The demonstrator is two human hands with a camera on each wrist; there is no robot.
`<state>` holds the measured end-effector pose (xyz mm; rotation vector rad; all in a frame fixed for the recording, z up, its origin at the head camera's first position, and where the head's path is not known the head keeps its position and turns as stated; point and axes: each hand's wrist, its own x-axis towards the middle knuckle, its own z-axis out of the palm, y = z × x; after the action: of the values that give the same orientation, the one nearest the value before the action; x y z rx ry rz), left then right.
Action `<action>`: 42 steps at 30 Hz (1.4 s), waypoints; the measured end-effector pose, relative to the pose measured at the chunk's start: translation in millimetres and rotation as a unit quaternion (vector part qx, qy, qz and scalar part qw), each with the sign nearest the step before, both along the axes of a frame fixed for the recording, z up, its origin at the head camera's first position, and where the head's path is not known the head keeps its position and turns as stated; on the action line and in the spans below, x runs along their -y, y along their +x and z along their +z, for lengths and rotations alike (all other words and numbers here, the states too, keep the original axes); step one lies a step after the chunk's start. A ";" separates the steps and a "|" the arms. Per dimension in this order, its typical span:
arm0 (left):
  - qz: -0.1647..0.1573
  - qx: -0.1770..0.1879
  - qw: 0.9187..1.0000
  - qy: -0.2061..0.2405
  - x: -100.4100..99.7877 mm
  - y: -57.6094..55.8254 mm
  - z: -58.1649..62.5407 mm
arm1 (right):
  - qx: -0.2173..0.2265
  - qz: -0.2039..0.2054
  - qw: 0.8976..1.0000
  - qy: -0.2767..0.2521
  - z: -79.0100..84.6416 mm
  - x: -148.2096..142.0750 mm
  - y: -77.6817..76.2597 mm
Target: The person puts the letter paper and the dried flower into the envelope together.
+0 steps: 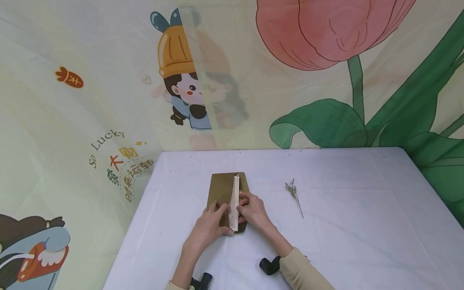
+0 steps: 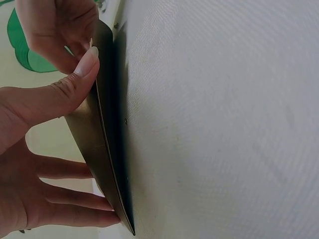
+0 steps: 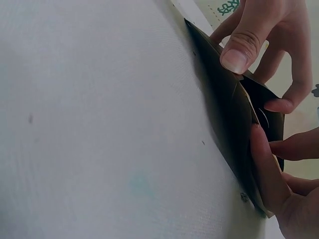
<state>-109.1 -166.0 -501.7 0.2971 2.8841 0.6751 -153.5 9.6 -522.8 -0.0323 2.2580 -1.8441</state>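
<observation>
An olive-brown envelope [image 1: 222, 185] lies on the table with a narrow pale card [image 1: 235, 193] standing along its right side. My left hand [image 1: 208, 225] spreads its fingers over the envelope's face and sets its thumb at the near end of the card. In the left wrist view that thumb presses the envelope's edge [image 2: 102, 112], with fingertips against the flat face. My right hand [image 1: 255, 209] pinches the card's right side. In the right wrist view the envelope [image 3: 224, 104] gapes into a dark pocket, and fingers of my right hand [image 3: 291, 194] are at its mouth.
A dried flower sprig [image 1: 295, 197] lies on the white table [image 1: 344, 225] to the right of the envelope. Black wrist cameras [image 1: 270, 266] hang below both forearms. A printed cloth backdrop [image 1: 235, 80] rises behind the table's far edge.
</observation>
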 end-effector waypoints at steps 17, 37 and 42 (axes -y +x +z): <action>0.000 0.001 1.000 0.007 0.9 0.3 0.5 | 0.006 0.005 1.000 -0.021 -1.5 5.4 0.0; -0.006 0.002 1.000 0.014 1.2 1.8 3.7 | 0.004 0.011 0.999 -0.038 -5.1 12.9 -1.3; -0.008 0.004 1.000 0.012 0.9 1.7 4.3 | 0.007 0.010 0.999 -0.030 -5.8 14.6 -1.9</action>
<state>-107.4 -166.8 -497.4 0.3186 2.8661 0.7061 -155.4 -5.0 -528.7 -0.0522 2.1839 -1.8948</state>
